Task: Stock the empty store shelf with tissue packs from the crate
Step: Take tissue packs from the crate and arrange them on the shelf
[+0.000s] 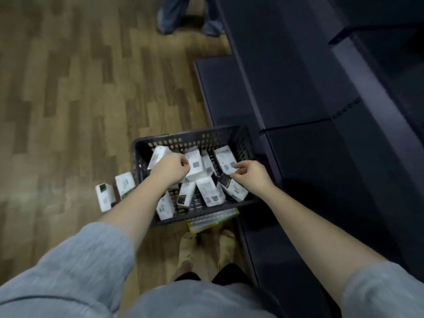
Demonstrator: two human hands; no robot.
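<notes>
Head view: both hands reach into the dark crate (241, 136) of tissue packs (210, 191). Left hand (171, 168) and right hand (251, 176) have curled fingers; their grip looks empty.

1. dark slotted crate (241, 138) on the wood floor, against the shelf base.
2. white tissue packs (210, 191) jumbled inside it, tilted every way.
3. dark shelf (286, 88) bare, right of the crate.
</notes>
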